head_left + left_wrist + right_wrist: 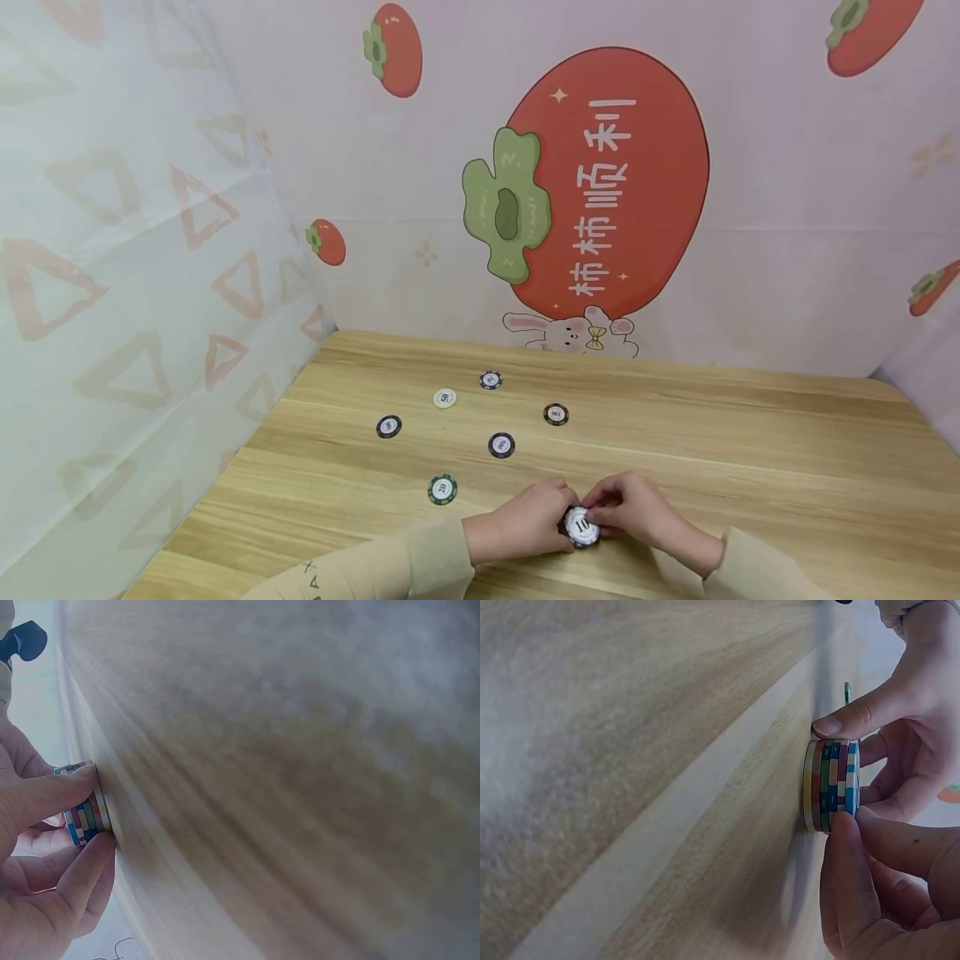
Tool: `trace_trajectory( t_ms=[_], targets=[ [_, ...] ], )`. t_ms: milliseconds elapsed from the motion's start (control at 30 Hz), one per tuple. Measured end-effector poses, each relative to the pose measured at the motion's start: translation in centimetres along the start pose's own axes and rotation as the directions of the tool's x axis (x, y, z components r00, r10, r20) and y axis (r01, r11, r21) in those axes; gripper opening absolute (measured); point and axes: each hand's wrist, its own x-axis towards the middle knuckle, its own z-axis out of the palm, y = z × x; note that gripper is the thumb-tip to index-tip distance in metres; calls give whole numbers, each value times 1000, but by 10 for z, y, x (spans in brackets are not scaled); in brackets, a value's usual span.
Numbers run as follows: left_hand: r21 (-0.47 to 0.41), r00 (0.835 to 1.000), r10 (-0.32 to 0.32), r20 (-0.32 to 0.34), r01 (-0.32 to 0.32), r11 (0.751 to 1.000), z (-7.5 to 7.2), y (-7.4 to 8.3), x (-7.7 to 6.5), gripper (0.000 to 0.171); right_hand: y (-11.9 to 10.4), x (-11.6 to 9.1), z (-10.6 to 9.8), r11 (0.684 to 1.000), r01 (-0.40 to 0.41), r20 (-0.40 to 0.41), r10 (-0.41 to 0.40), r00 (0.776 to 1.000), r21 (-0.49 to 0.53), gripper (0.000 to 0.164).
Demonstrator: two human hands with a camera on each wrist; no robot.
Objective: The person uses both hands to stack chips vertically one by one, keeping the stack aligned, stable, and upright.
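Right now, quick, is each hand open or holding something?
Left hand: closed, holding the chip stack.
Right hand: closed, holding the same chip stack's edge.

Wood-grained tabletop (750,450), smooth plastic chips (832,784)

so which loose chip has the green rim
The chip marked 20, nearest the left sleeve: its rim is green, while the other five loose chips are dark or cream.
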Motion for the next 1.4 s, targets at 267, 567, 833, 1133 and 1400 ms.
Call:
trace_trajectory(
  t_ms=[267,567,833,1133,1400],
  targets=[
    [-8,1000,0,5,0,1000,-3,0,0,33,-1,1,1,1000,-9,-16,9,1000,-9,11],
    [-13,1000,5,11,-5,1000,-2,-1,1,33,-1,0,-3,989,71,12,-70,997,-128,19],
    [-36,1000,-11,10,11,999,-3,0,-2,33,1,-4,-2,957,179,102,-159,982,-228,40],
    [-42,996,-64,58,66,997,-9,-6,-3,36,0,-5,6,880,214,34,-220,975,-424,41],
    [-78,984,-135,113,144,987,-26,-19,-9,42,-1,-4,7,872,200,21,-214,977,-447,40]
  ],
)
